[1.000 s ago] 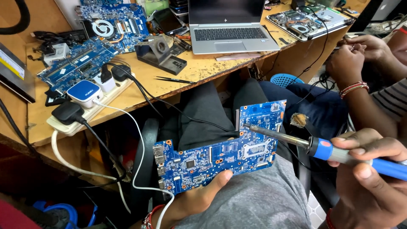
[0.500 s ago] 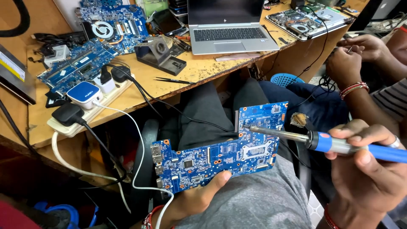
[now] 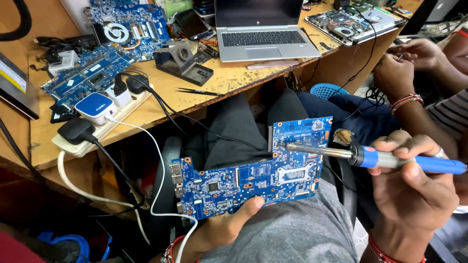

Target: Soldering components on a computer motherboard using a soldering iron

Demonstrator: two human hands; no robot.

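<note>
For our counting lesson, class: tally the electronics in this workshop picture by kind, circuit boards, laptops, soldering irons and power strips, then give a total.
Blue circuit boards: 3, one held by the left hand on the lap, two on the bench
Laptops: 2, one closed-up and open-lidded, one opened up
Soldering irons: 1, in the right hand
Power strips: 1
Total: 7

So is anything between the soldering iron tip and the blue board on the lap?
Nothing visible. The right hand holds the soldering iron with its tip at the circuit board's upper edge; the left hand supports the board from below.
</note>
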